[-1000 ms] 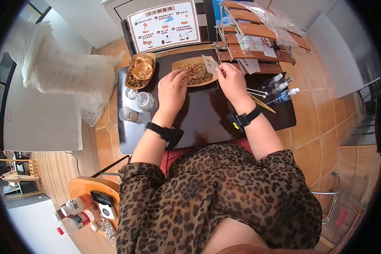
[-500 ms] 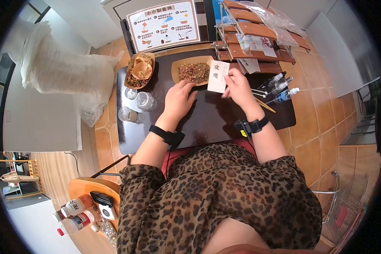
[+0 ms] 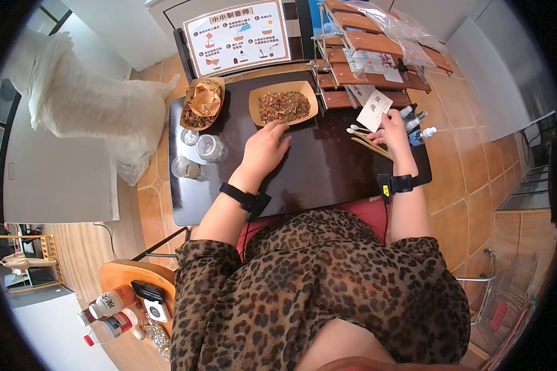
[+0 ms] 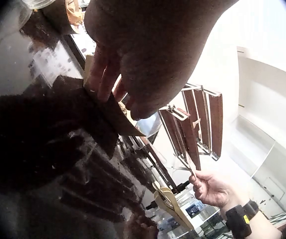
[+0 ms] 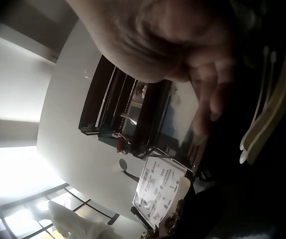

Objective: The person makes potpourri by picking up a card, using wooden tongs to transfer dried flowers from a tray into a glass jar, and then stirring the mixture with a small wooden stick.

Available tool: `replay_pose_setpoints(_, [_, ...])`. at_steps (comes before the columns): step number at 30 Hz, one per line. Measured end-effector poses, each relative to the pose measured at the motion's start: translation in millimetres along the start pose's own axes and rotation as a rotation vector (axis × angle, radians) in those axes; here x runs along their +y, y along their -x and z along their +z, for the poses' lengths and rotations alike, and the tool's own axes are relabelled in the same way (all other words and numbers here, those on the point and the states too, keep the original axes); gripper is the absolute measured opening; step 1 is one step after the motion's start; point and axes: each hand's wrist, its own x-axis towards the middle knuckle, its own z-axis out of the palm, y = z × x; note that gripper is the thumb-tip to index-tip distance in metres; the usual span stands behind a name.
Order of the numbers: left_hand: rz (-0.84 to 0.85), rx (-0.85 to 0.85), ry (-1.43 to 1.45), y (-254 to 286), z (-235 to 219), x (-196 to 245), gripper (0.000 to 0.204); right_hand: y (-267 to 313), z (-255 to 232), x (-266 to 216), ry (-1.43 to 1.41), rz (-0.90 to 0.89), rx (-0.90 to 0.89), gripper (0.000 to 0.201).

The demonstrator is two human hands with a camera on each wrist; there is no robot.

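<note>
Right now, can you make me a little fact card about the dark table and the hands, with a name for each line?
right hand: pinches a white card
left hand: fingers at the near rim of the open paper tray
open paper tray: dried bits, red, green and brown
other tray: crumpled brown paper, dried bits
left side: clear containers
right side: small bottles, cotton swabs, wooden tongs
behind: picture sign, wooden rack

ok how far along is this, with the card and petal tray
Done, it seems: the dried petals lie in the paper tray, uncovered. In hand: the right hand holds the card near the wooden rack; the left hand is at the tray's edge. Left, probably: setting the card down.
</note>
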Motion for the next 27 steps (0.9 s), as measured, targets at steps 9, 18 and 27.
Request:
replay_pose_setpoints(9, [-0.03,-0.024,0.033,4.8,-4.2,-0.9,0.027,-16.4,12.9,-10.5,-0.014,-0.139,0.013,0.043])
replay_pose_setpoints(18, [-0.052,-0.022,0.073,14.3,-12.6,5.2,0.026,-64.8,16.5,-4.1,0.085,-0.235,0.143,0.046])
replay_pose_setpoints(27, [-0.082,-0.026,0.076,22.0,-18.6,8.3,0.027,-96.3,8.0,30.5,0.191,-0.445,0.256,0.043])
